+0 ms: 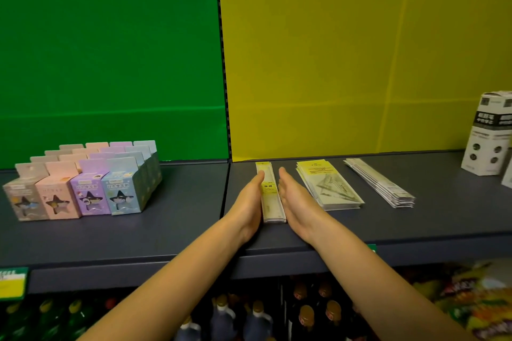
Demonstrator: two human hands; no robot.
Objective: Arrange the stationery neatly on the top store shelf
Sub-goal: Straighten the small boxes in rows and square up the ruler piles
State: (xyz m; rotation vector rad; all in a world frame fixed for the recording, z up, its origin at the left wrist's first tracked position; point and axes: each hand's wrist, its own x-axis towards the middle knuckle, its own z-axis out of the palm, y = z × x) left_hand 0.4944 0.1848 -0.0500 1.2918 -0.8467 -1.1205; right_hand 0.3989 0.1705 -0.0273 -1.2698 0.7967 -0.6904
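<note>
Dark grey matte top shelf, smooth and flat. Sitting on it near the middle: a slim stack of long narrow ruler packs, glossy clear sleeves with yellow labels. Sandwiched between left hand and right hand, palms flat against the long sides, fingers straight and held together, not curled around anything. Wider plastic packs just right, fanned strip stack beyond, pastel cardboard boxes far left.
</note>
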